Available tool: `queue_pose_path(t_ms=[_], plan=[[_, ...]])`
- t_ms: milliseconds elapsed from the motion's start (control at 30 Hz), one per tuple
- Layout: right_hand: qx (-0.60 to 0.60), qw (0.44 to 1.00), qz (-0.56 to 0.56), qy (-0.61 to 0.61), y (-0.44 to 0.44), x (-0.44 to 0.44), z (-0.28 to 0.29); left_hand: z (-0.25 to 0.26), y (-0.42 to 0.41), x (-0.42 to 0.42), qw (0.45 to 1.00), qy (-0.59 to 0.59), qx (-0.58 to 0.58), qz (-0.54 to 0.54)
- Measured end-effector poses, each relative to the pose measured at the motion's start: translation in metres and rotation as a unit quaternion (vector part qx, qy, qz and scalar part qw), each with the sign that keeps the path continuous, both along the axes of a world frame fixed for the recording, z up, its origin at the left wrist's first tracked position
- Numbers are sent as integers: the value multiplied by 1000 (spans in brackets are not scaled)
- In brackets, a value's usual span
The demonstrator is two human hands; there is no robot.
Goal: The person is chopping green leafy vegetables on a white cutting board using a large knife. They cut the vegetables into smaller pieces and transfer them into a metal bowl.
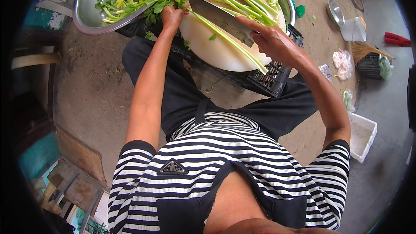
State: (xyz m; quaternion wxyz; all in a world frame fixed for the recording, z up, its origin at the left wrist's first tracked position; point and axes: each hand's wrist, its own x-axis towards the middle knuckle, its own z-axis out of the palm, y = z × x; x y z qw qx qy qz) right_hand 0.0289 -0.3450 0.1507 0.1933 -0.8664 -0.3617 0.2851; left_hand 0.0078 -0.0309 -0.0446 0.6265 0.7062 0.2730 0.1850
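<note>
In my right hand is a cleaver, its broad blade slanting over a round white cutting board. My left hand grips the leafy end of a celery stalk, whose pale cut end reaches past the board's near edge. More celery stalks lie in a bunch across the far side of the board, behind the blade. Loose leaf bits are scattered on the white surface. Under the board sits a black plastic crate. The cleaver's handle is mostly hidden by my right hand.
A steel basin with leafy celery stands at the left. Behind the board shows another metal basin's rim. On the right are a white bucket, a small metal bowl, a straw broom and a white foam box.
</note>
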Motion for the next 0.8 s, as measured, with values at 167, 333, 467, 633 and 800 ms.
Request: queue_pose_path(t_ms=[167,333,467,633,800], plan=[[7,1000,7,17,3,0,2,-12,2,3,999,-35,12,18],[1,1000,-2,29,-15,-4,5,-9,-8,5,998,-53,-4,33],[-7,1000,-9,14,-41,-17,23,-21,-1,9,994,-98,-33,36],[-146,970,-134,142,-62,-28,60,-13,18,6,997,-34,-46,52],[10,997,-66,37,-52,-29,38,-15,22,4,998,-45,-18,42]])
